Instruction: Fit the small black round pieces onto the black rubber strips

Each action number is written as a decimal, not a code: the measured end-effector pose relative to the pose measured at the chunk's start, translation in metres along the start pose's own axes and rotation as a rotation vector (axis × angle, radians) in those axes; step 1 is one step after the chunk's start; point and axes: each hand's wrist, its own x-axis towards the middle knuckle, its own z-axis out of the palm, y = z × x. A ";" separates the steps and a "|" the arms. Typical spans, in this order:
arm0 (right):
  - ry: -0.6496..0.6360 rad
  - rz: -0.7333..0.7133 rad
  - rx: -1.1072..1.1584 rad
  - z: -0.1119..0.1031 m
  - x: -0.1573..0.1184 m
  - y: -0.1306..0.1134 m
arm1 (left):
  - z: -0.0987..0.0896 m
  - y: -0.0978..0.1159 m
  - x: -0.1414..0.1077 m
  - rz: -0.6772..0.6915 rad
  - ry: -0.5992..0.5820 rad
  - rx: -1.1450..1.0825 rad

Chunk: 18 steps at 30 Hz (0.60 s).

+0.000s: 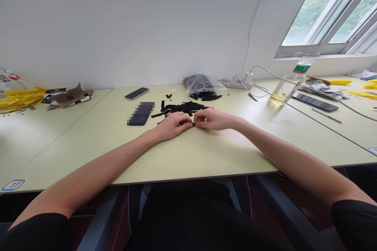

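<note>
My left hand [176,124] and my right hand [212,119] meet fingertip to fingertip just above the table. Both are closed in a pinch on one small black strip [193,124], of which only a sliver shows between the fingers. Its ends are covered by my fingertips, and what it is made of I cannot tell. Right behind my hands lies a loose pile of black strips [185,107]. Farther back, a clear plastic bag [200,83] full of black pieces rests near the wall, with more strips spilling out at its front.
Left of the pile lie a phone [140,114] and another phone [136,93]. A power strip [236,83] with white cables stands by the wall. To the right are a glass bottle [287,85] with yellowish liquid, a dark phone [316,102] and yellow items [338,82].
</note>
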 end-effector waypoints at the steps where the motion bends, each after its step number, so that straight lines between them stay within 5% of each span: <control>1: -0.035 0.033 -0.035 -0.008 -0.003 0.003 | 0.000 0.001 0.000 -0.004 0.003 -0.001; 6: -0.139 0.316 -0.191 -0.048 -0.024 0.026 | 0.000 0.002 -0.002 -0.017 -0.006 -0.003; 9: 0.047 0.407 -0.306 -0.054 -0.027 0.033 | 0.001 0.001 -0.002 -0.020 -0.009 0.002; 13: 0.307 0.335 -0.350 -0.033 -0.014 0.028 | 0.002 0.000 -0.002 -0.013 -0.004 0.004; 18: 0.251 0.178 -0.264 0.005 0.004 0.019 | 0.004 -0.001 -0.001 0.003 0.024 0.063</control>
